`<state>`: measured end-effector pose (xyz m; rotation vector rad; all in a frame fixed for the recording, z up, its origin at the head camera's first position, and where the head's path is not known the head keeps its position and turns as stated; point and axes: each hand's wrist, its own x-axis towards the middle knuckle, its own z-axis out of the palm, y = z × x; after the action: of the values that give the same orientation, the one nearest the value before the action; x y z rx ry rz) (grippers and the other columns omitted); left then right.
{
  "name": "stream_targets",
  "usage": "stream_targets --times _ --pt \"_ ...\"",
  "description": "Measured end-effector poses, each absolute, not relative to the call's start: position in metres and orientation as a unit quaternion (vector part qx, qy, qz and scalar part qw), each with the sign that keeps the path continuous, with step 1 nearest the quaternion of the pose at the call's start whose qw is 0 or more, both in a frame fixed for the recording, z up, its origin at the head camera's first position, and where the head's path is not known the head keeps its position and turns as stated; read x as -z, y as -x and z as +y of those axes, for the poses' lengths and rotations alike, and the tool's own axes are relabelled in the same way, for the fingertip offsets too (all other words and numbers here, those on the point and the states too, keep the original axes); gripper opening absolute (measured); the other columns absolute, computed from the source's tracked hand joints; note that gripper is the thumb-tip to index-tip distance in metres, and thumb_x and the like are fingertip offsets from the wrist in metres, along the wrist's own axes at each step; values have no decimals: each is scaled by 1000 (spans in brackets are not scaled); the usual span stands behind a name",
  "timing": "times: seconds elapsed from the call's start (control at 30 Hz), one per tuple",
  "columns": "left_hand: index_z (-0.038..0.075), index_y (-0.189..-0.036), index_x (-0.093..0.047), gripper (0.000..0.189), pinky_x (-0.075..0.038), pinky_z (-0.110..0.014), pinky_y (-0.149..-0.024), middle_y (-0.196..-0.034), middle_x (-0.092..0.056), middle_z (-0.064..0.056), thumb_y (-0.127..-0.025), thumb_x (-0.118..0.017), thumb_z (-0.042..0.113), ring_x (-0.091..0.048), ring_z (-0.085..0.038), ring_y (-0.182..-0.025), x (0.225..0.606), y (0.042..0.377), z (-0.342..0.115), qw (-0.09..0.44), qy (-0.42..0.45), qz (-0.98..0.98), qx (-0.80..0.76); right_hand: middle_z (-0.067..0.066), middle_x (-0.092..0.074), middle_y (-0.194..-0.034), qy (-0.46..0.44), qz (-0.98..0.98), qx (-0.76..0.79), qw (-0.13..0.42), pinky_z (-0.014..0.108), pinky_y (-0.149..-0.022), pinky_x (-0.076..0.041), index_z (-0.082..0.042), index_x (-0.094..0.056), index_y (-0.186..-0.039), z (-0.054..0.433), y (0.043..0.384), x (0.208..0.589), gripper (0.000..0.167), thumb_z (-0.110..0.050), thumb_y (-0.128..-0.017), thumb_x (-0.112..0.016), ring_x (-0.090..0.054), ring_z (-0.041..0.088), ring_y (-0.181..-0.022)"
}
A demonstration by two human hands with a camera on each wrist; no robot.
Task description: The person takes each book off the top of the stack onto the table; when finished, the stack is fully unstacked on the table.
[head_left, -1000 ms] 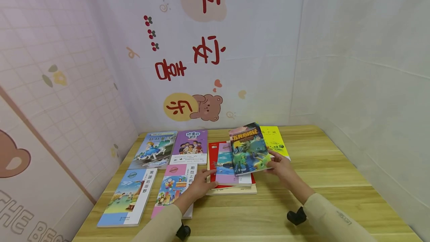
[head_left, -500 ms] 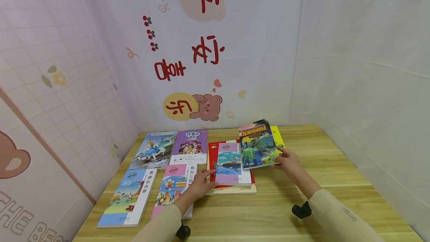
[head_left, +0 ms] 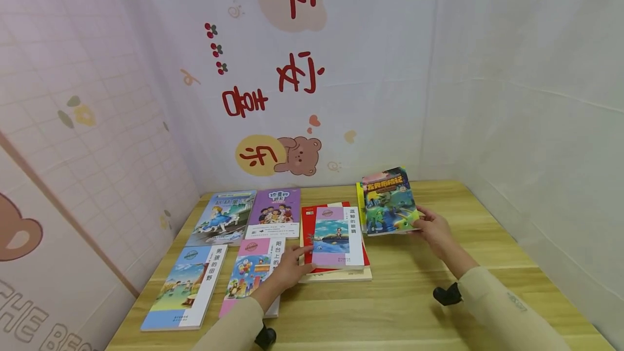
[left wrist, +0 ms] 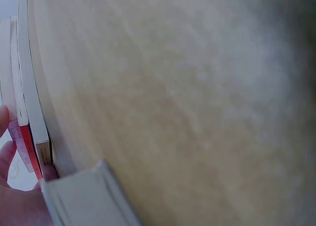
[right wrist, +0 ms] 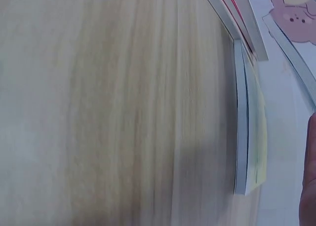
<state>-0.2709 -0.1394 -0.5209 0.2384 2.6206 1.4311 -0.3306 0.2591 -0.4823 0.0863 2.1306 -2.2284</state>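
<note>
In the head view my right hand [head_left: 436, 232] grips the lower right corner of a colourful dinosaur-covered book [head_left: 389, 202]. That book is raised above a yellow book [head_left: 361, 210], which it mostly covers. The right wrist view shows the raised book's edge [right wrist: 291, 53] apart from the books below. My left hand [head_left: 291, 267] touches the left edge of a stack with its fingers. On top of this stack lies a pink-and-white book [head_left: 336, 237] with a sea picture. A red book [head_left: 308, 221] and a cream-edged book [head_left: 361, 275] stick out beneath it.
Left of the stack lie a blue fairy-tale book [head_left: 224, 218], a purple book [head_left: 275, 213], a blue-and-white book [head_left: 185, 286] and a pink book [head_left: 248, 272] partly under my left arm. A printed cloth wall [head_left: 380, 96] rises behind the wooden table [head_left: 390, 313].
My right hand has carried the dinosaur book to the right and away from me, off the stack and over the yellow book. The left hand has stayed at the stack.
</note>
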Motion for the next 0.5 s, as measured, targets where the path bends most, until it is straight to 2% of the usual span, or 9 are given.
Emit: stream_targets --times 0.2,0.4,0.5 --pt "13 -143 -55 50 -38 -64 -100 -150 -30 -30 -95 -69 20 -37 -48 -130 521 271 -140 70 -84 872 -476 12 -47 -109 -32 689 724 20 34 -81 -57 -1 -15 -158 274 339 480 69 4 -98 -50 -66 13 -80" --pt "14 -143 -54 51 -38 -64 -101 -151 -28 -28 -95 -68 20 -36 -48 -131 522 273 -140 76 -84 869 -482 10 -51 -109 -35 699 714 7 37 -86 -56 1 -16 -157 293 348 478 68 3 -99 -51 -67 11 -80" --pt "13 -143 -54 51 -39 -64 -100 -150 -29 -29 -95 -68 20 -37 -48 -130 522 273 -140 74 -90 868 -483 10 -50 -108 -35 702 712 2 33 -83 -57 1 -15 -157 302 350 478 69 2 -99 -51 -66 9 -80"
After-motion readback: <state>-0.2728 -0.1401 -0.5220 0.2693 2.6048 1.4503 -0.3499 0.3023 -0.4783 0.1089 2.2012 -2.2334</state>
